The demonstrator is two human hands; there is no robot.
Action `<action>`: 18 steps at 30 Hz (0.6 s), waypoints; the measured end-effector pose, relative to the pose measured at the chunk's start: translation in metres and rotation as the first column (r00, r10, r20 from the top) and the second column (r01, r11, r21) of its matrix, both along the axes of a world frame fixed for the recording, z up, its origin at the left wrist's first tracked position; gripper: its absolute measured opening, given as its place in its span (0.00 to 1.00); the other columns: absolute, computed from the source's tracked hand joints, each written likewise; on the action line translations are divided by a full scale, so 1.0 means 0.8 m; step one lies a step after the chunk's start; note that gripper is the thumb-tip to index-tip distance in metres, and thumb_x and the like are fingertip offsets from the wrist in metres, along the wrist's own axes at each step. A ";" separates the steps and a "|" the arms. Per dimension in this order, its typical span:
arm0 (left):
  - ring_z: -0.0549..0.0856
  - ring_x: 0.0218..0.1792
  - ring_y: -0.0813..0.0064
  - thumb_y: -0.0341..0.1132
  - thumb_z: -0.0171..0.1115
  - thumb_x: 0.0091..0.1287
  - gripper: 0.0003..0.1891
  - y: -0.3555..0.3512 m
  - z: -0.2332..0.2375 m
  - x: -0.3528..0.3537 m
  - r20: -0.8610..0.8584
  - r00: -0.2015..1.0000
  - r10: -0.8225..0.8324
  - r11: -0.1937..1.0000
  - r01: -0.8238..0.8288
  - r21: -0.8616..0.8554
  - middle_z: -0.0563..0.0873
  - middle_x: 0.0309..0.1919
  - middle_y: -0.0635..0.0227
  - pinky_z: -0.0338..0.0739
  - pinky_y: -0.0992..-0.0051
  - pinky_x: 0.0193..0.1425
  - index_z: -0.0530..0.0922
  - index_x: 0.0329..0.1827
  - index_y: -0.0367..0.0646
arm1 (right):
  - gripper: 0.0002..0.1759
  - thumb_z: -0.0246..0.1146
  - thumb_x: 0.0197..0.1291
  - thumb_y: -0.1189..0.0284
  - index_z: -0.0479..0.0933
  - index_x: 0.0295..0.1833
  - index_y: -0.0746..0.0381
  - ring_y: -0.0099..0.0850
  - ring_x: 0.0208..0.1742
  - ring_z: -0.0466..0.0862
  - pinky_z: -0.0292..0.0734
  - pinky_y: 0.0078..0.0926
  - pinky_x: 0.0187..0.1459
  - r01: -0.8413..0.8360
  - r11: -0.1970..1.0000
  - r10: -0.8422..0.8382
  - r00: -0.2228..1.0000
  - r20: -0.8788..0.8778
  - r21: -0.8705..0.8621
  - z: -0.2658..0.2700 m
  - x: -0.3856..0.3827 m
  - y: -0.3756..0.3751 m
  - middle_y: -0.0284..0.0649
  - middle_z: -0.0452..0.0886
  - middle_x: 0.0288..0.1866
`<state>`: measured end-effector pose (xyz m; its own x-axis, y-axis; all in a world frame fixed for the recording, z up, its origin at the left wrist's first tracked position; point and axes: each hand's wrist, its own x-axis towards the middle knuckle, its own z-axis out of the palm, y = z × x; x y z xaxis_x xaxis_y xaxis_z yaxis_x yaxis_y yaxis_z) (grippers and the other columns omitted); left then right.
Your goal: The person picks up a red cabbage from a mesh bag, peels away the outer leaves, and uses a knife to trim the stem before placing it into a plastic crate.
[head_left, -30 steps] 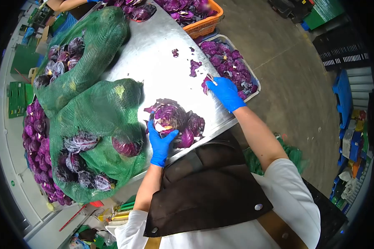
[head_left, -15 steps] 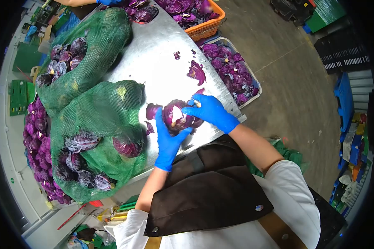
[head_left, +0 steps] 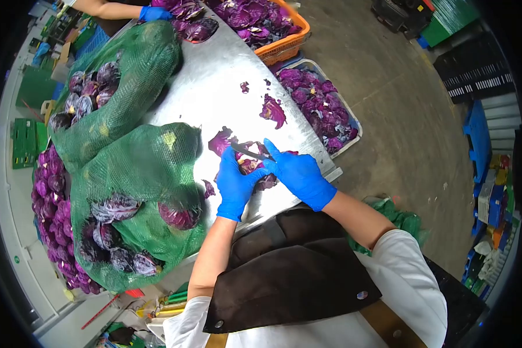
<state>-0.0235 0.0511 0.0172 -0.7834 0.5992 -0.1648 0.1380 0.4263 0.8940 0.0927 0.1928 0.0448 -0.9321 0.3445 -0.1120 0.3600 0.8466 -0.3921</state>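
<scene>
Trimming seems midway: left hand [head_left: 234, 184] fingers [head_left: 225, 165] clasp the red cabbage [head_left: 255, 168]; right hand [head_left: 298, 174] grips the knife [head_left: 246, 152]; shed leaves [head_left: 274, 110] lie about; mesh sacks [head_left: 139, 168] look full.

Bright, table [head_left: 214, 87] glare, fisheye edges dark.

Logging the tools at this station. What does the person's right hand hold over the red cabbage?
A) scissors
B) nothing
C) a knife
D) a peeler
C: the dark blade of a knife sticks out from the right hand across the red cabbage, which the left hand grips.
</scene>
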 end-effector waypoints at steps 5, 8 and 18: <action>0.79 0.61 0.55 0.48 0.83 0.44 0.49 0.006 0.001 0.013 -0.196 0.981 -0.003 0.995 -0.016 -0.099 0.78 0.61 0.53 0.74 0.62 0.65 0.68 0.68 0.39 | 0.26 0.52 0.72 0.56 0.71 0.69 0.58 0.41 0.30 0.85 0.79 0.40 0.33 0.037 0.993 -0.036 0.999 0.010 -0.115 -0.013 -0.017 0.008 0.45 0.85 0.29; 0.77 0.63 0.55 0.49 0.84 0.42 0.53 0.003 0.001 0.031 -0.336 0.941 -0.044 0.990 -0.003 -0.138 0.76 0.64 0.51 0.73 0.63 0.68 0.66 0.71 0.37 | 0.23 0.51 0.72 0.54 0.78 0.59 0.58 0.45 0.34 0.86 0.79 0.42 0.37 0.253 0.895 -0.235 0.968 0.093 -0.368 -0.032 -0.044 0.043 0.49 0.85 0.32; 0.75 0.64 0.64 0.42 0.87 0.41 0.57 -0.066 -0.014 0.040 0.002 0.995 0.096 0.993 -0.096 0.064 0.74 0.65 0.55 0.70 0.65 0.70 0.60 0.73 0.34 | 0.37 0.66 0.55 0.39 0.81 0.45 0.66 0.45 0.36 0.86 0.79 0.38 0.39 0.188 0.825 -0.216 0.976 0.009 -0.534 -0.047 -0.044 0.013 0.50 0.85 0.33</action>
<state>0.0088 -0.0015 0.0061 -0.8377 0.5309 -0.1280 0.1002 0.3798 0.9196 0.0578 0.2036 0.0075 -0.8575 0.4273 -0.2865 0.4677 0.4154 -0.7802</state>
